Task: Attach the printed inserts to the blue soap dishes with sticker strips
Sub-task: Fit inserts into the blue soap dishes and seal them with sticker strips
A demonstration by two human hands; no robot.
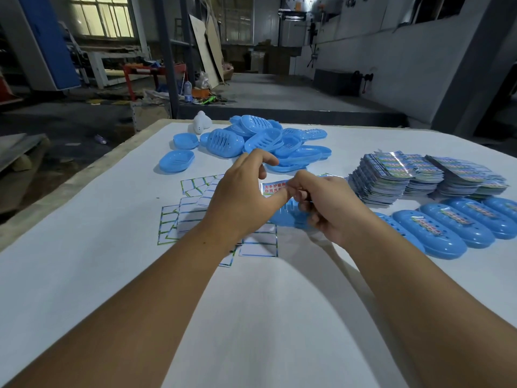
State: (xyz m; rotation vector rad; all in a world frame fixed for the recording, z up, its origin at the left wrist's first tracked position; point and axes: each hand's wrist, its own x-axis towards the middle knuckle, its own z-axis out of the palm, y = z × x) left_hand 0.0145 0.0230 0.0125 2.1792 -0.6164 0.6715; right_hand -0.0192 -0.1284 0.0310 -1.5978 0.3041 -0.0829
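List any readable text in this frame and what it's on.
"洗手护健康": top red line on the printed insert held between the left hand and right hand; the last character is partly covered, so uncertain.
"你我共...": second red line on the same insert; the rest is hidden behind the fingers.
Stacked inserts: print too small and blurred to read.
Labels on finished soap dishes: blurred, unreadable.
Sticker sheets: no text visible.

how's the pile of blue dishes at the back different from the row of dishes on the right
The pile of dishes is a loose heap, tilted and overlapping; the row of dishes lies side by side, domed side up. The pile's dishes show no labels; several in the row carry a printed insert on top. Both are the same light blue plastic.
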